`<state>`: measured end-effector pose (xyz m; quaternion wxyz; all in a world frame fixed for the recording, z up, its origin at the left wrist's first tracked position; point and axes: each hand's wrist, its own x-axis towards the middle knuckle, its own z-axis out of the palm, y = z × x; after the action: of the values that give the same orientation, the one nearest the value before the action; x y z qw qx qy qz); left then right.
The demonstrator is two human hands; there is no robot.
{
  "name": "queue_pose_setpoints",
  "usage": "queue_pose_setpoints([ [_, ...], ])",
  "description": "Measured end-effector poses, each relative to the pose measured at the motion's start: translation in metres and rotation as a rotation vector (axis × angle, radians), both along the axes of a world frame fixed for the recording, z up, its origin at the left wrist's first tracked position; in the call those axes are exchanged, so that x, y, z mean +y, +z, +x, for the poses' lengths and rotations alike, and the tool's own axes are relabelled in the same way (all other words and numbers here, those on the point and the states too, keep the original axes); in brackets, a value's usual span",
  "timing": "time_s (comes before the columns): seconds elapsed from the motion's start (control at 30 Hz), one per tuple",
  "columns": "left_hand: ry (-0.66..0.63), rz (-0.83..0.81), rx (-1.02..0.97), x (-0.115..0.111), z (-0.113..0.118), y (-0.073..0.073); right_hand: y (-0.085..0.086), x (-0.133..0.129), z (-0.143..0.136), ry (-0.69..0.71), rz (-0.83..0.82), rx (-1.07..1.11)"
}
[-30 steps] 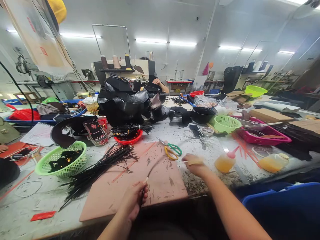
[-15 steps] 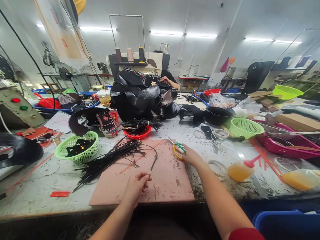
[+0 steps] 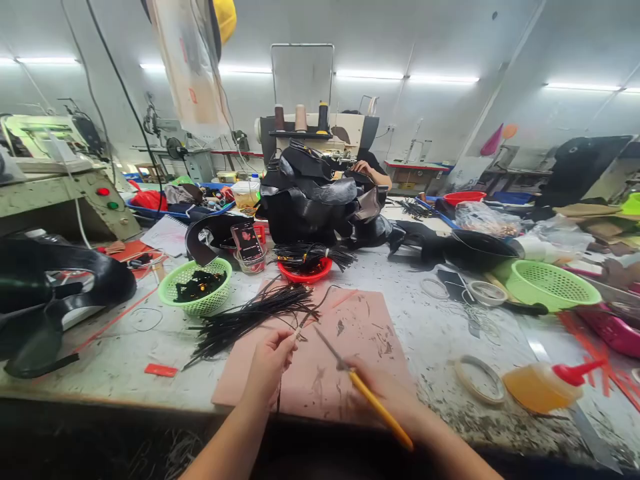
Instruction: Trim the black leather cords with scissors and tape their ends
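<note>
Over the pink board (image 3: 320, 387), my left hand (image 3: 275, 360) pinches a thin black strip (image 3: 304, 320) near a pale section. My right hand (image 3: 383, 393), blurred by motion, is closed on a tool with a long yellow handle (image 3: 383, 410) and a slim metal tip. That tip points up and left, a little right of my left fingertips. Black strips (image 3: 245, 317) lie in a loose bundle across the board's left edge. The scissors cannot be made out.
A green basket (image 3: 195, 287) of black pieces and a red bowl (image 3: 305, 267) stand behind the bundle. To the right are a tape roll (image 3: 480, 380) and a glue bottle (image 3: 543, 388). A person's hand (image 3: 365, 168) shows behind the black leather pile (image 3: 310, 193).
My right hand has drawn back toward me from the green-and-orange scissors and now has the yellow-handled tool. The camera view has turned left. My left hand still pinches the strip.
</note>
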<state>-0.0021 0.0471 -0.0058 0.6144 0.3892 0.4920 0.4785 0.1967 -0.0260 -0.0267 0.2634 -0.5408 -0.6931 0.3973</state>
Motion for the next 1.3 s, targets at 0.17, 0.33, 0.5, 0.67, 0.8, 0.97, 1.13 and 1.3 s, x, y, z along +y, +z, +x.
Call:
queue_pose_setpoints([
  [0.17,0.057,0.041,0.032,0.003,-0.031,0.007,0.01,0.016,-0.043,0.145,0.027,0.057],
  [0.33,0.179,0.036,0.029,0.004,-0.072,0.004,0.01,0.04,-0.085,0.234,0.062,0.091],
  [0.5,0.299,0.065,0.051,0.005,-0.116,-0.001,0.006,0.057,-0.128,0.337,-0.003,0.097],
  [0.67,0.359,0.024,0.045,0.008,-0.149,-0.007,0.002,0.068,-0.162,0.385,-0.044,0.083],
  [0.8,0.376,-0.024,0.012,0.013,-0.163,-0.018,-0.012,0.071,-0.182,0.36,-0.043,0.154],
  [0.97,0.373,-0.068,-0.045,0.017,-0.172,-0.034,-0.028,0.073,-0.193,0.356,-0.072,0.227],
  [1.13,0.312,-0.093,-0.109,0.007,-0.168,-0.031,-0.023,0.072,-0.189,0.243,-0.014,0.277],
  [1.3,0.01,-0.06,-0.18,-0.015,-0.138,-0.016,-0.001,0.061,-0.187,0.017,0.04,0.542],
])
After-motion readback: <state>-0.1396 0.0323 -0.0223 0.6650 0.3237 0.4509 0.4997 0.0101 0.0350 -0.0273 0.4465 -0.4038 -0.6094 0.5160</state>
